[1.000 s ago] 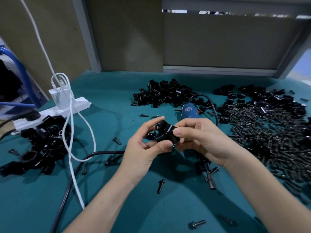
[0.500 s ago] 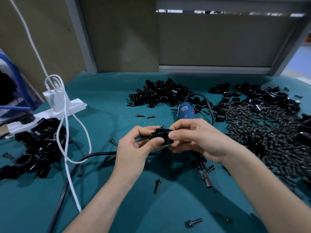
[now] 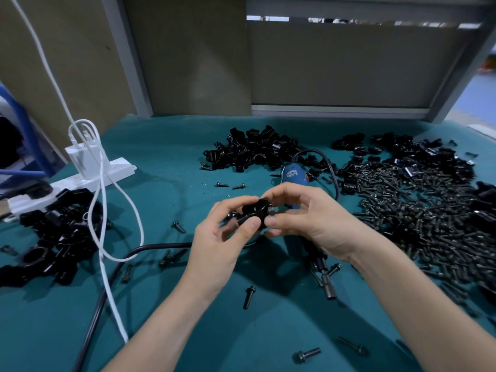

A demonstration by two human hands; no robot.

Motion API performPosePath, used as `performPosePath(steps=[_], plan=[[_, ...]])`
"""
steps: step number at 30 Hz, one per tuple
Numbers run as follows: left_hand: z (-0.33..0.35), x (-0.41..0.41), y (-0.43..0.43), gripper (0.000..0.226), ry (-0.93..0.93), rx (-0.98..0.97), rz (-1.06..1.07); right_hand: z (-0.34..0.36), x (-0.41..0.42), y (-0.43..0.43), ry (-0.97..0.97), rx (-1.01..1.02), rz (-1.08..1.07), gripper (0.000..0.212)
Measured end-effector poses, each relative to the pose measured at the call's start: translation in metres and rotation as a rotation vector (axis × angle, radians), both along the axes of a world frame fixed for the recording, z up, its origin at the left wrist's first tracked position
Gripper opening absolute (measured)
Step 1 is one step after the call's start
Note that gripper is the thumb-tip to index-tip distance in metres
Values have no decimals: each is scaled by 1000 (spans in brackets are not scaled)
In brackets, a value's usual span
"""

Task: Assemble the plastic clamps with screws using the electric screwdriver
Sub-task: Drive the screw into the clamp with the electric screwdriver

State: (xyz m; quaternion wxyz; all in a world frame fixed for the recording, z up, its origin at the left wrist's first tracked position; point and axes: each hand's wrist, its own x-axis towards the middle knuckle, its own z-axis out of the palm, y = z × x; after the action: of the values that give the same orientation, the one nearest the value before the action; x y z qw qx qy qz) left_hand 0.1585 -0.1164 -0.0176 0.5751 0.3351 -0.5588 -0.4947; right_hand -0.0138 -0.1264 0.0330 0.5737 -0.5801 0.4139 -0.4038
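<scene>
Both hands hold one black plastic clamp (image 3: 255, 212) above the middle of the green mat. My left hand (image 3: 220, 237) pinches it from the left with thumb and fingers. My right hand (image 3: 303, 218) grips its right side, where a screw tip (image 3: 270, 210) shows at the fingertips. The blue electric screwdriver (image 3: 294, 174) lies on the mat behind and under my right hand, its black bit end (image 3: 328, 285) pointing toward me. A pile of loose clamp parts (image 3: 255, 153) lies behind it. A large heap of screws (image 3: 418, 210) covers the right side.
A heap of black clamps (image 3: 51, 237) sits at the left beside a white power strip (image 3: 80, 181) with a white cable (image 3: 107, 237). A black cord (image 3: 102, 304) crosses the mat. Loose screws (image 3: 248, 296) lie scattered near me. A beige partition wall (image 3: 188, 55) closes the back.
The clamp has turned in my fingers, and both hands have shifted slightly while the grip changed. The screw tip now shows on the clamp's right side. Nothing else moved.
</scene>
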Motion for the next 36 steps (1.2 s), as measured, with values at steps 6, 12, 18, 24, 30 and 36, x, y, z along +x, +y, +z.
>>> performPosePath(steps=[6, 12, 18, 24, 30, 36], plan=[[2, -3, 1, 36, -48, -19, 46, 2, -1, 0, 72, -109, 16, 31], [-2, -2, 0, 27, -41, -77, 87, 1, 0, 0, 67, -129, -12, 40], [-3, -3, 0, 24, 91, 71, -28, 0, 3, 1, 33, -83, -17, 29], [-7, -4, -1, 33, 15, 87, -146, -4, 8, 3, -202, 100, 45, 28], [-13, -1, -2, 14, -140, -31, -58, -5, 19, 8, -241, 145, 41, 25], [-7, -3, 1, 31, -120, 20, -45, -2, 19, 13, -118, 113, -60, 23]])
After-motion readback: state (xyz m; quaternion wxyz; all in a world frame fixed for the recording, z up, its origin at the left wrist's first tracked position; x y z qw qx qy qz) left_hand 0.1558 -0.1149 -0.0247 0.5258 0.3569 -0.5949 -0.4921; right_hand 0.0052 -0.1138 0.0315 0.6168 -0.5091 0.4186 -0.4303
